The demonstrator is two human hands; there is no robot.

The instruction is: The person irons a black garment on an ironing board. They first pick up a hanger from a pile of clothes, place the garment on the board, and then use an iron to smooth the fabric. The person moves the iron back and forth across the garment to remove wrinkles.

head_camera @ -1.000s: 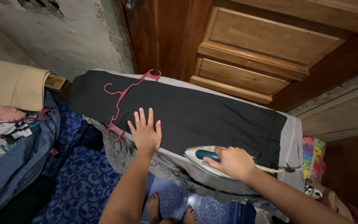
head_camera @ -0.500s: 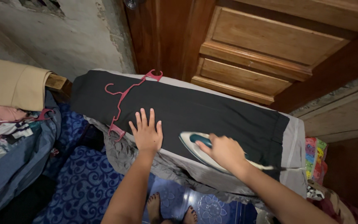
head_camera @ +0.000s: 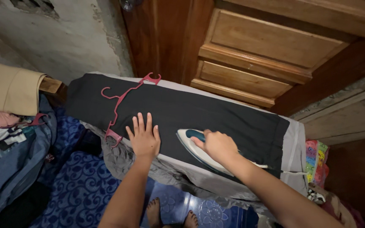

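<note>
Head view, looking down on an ironing board [head_camera: 294, 139] that runs from the upper left of the frame to the right of centre. A black garment [head_camera: 216, 116] lies spread flat along the board, covering nearly all of it; a strip of the pale grey board cover shows at the right end and along the near edge.

The left hand [head_camera: 143, 137], at centre frame, lies palm down on the black garment with the fingers spread and straight, closed on nothing. The right hand [head_camera: 217, 145], just right of centre, is wrapped around the dark teal handle of a white iron [head_camera: 191, 141]. The iron rests flat on the garment near the board's near edge, its pointed tip aimed towards the left hand; the two are near but apart. A pale cord [head_camera: 258, 165] trails from the iron's heel to the right.

A pink clothes hanger [head_camera: 121, 101] lies on the garment left of the left hand, one end hanging over the near edge of the board.

Left edge of the frame: a heap of clothes [head_camera: 9, 139] topped by a folded tan cloth [head_camera: 7, 88]. Top of the frame: a wooden panelled door [head_camera: 254, 46]. Bottom centre: the person's bare feet [head_camera: 172, 213] on a blue patterned floor covering [head_camera: 81, 190].
</note>
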